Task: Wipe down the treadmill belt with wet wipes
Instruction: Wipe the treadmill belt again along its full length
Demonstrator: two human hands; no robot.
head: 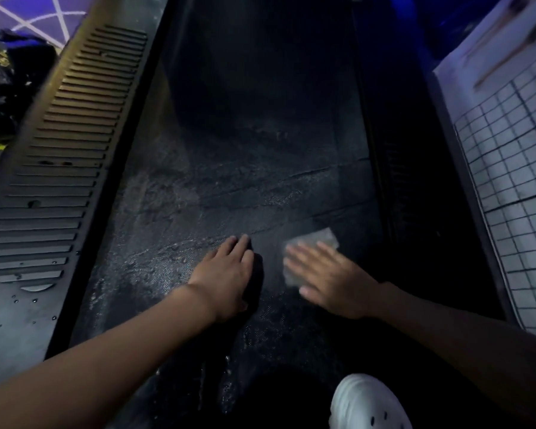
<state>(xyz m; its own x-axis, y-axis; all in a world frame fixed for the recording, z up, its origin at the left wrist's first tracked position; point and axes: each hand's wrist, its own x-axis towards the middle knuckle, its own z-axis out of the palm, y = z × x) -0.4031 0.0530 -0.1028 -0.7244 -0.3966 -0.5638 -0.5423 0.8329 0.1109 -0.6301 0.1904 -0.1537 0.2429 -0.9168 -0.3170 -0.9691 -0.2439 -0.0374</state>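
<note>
The black treadmill belt (229, 168) runs up the middle of the view, streaked with wet marks. My right hand (328, 277) lies flat with straight fingers, pressing a greyish wet wipe (317, 239) onto the belt's right side; it looks motion-blurred. My left hand (229, 270) rests flat on the belt just left of it, fingers straight, nothing held.
A ribbed dark side rail (59, 168) with water drops runs along the left. A dark right rail (415, 181) borders a white tiled wall (514, 187). A black plastic bag (3, 82) lies far left. A white perforated shoe (365, 404) is at the bottom.
</note>
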